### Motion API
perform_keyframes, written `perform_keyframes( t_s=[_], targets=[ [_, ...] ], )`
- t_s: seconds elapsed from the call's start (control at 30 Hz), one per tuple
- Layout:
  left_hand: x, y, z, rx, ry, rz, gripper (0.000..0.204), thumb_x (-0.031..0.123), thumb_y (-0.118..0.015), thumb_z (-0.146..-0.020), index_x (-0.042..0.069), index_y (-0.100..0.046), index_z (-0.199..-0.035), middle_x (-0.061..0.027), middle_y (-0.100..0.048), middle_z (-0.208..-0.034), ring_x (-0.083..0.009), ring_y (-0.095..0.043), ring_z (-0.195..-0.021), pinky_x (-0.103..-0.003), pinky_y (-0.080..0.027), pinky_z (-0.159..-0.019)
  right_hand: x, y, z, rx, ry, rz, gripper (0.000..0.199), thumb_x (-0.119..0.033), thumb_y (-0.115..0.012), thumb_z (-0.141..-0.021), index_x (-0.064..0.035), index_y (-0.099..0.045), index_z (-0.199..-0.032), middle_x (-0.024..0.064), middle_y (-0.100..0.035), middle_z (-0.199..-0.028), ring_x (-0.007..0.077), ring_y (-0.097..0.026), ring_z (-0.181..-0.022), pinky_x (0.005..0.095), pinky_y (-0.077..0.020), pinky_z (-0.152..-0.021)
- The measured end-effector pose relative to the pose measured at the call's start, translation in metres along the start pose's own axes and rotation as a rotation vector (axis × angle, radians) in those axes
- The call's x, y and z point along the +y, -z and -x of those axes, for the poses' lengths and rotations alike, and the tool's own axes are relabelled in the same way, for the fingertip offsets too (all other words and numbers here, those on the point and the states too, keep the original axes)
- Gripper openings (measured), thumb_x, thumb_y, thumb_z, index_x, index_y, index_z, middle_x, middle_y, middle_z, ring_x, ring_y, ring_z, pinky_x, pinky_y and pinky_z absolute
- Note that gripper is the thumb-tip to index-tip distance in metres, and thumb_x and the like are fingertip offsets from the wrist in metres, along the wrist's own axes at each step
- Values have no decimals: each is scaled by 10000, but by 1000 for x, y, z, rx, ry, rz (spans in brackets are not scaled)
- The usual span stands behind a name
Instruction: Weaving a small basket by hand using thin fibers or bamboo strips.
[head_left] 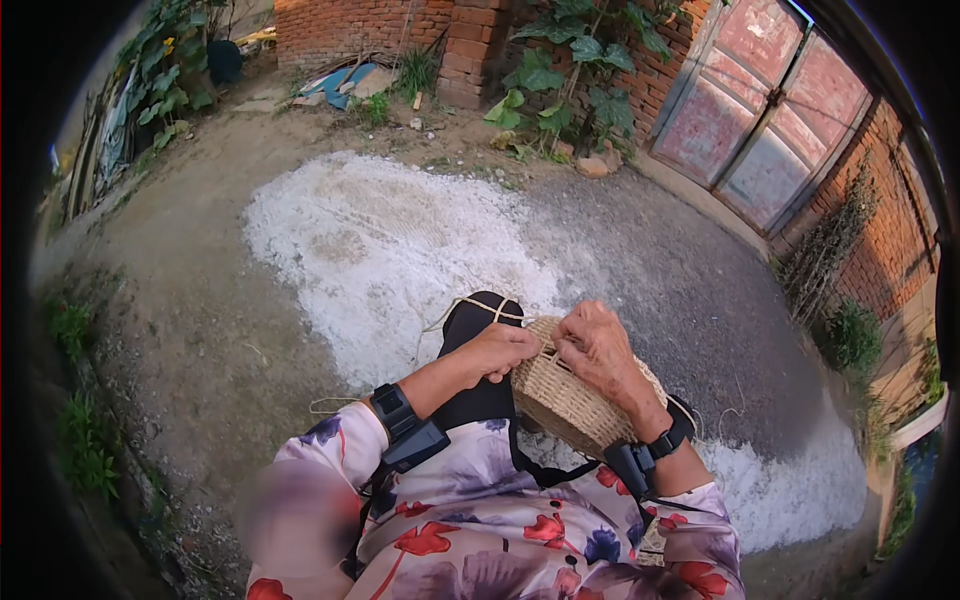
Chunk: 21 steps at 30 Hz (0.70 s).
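A woven straw basket (572, 408) rests tilted across my lap, beside my dark-clad knee. My left hand (505, 352) is closed, its fingertips pinched at the basket's near-left rim. Over the basket's top edge my right hand (597, 345) is curled, thumb and fingers pressed together; whatever lies between them is hidden. A pale straw cord (464, 301) loops over my knee and runs to the basket close to both hands. Part of the basket's opening is covered by my fingers.
White powdery material (385, 240) is spread over the ground ahead, with dark grey gravel (690, 290) to its right. A weathered metal double gate (760, 100) stands in a brick wall (360, 30). Leafy plants (585, 70) grow along the wall.
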<state>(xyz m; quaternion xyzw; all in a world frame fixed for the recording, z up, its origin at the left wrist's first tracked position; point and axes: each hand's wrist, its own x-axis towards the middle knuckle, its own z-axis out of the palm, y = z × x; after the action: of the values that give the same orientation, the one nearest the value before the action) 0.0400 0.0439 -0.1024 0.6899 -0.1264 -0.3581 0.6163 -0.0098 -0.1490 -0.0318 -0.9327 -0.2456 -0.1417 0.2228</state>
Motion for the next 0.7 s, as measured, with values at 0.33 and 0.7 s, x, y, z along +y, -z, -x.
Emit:
perform_keyframes(
  t_s=[0.33,0.7],
  targets=[
    [4,3,8,-181,167,299,178,222,-583,-955,148,-573,-1117,80,-364,-634,-13,-313,-483,-177,-222,-387,-10,-6,-7,-156,133,315,65,-124,-621,-762,-64,-646,-763,103,-607,-808,290,-581,-863,417,-418,-748],
    [-8,-2,5,-286,203,555,50,158,-509,-967,200,-528,-987,88,-361,-651,-7,-280,-475,-169,-225,-384,-39,-18,-13,-275,143,747,59,-134,-650,-709,-86,-675,-734,81,-638,-798,245,-610,-820,386,-447,-731]
  ],
)
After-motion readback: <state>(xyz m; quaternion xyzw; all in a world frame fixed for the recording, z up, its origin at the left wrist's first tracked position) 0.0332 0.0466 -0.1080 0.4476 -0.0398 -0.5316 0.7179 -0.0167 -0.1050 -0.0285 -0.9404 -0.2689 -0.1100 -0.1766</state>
